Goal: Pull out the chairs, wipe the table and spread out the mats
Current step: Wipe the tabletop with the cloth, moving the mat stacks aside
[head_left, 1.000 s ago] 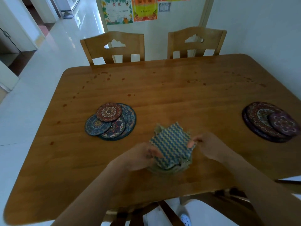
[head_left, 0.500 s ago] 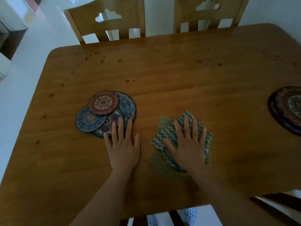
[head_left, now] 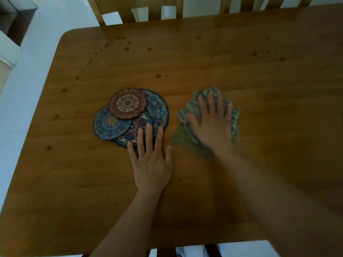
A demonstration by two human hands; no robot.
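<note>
A stack of round patterned mats (head_left: 130,115) lies left of centre on the wooden table (head_left: 204,62). My left hand (head_left: 151,160) rests flat on the table with spread fingers, and its fingertips overlap the near edge of the stack. A blue-and-green zigzag cloth (head_left: 234,115) lies to the right of the mats. My right hand (head_left: 211,123) presses flat on it, fingers spread, and both are motion-blurred. Dark reddish spots dot the far part of the table.
Two wooden chair backs (head_left: 141,6) stand against the table's far edge. White floor (head_left: 27,71) runs along the left side. A dark chair frame (head_left: 167,252) shows below the near edge.
One second ago both hands held the cloth just above the table. They then went flat, the left beside the mats and the right on the cloth, which has since slid slightly away from me.
</note>
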